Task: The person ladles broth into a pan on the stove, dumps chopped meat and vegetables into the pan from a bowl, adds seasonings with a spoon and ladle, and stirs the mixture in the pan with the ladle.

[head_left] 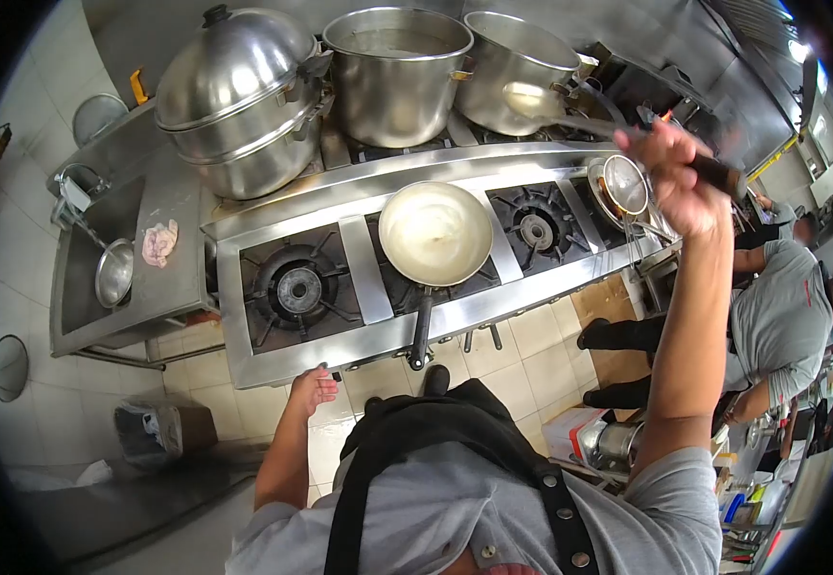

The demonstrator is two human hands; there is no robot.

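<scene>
My right hand [680,182] is raised at the right, its fingers around the dark handle of a metal ladle [531,100]; the ladle's bowl is in front of the back right pot. Down at the stove's front edge, my left hand [314,390] is beside a small dark knob, fingers partly curled; whether it grips the knob is unclear. A frying pan [435,235] with creamy white contents rests on the middle burner, its black handle pointing toward me.
Behind the burners stand a domed steamer [239,96], a large pot [392,91] and another pot [512,72]. Strainers [624,184] lie right of the right burner [535,230]. A sink [86,259] is at left. Other people [785,307] stand at right.
</scene>
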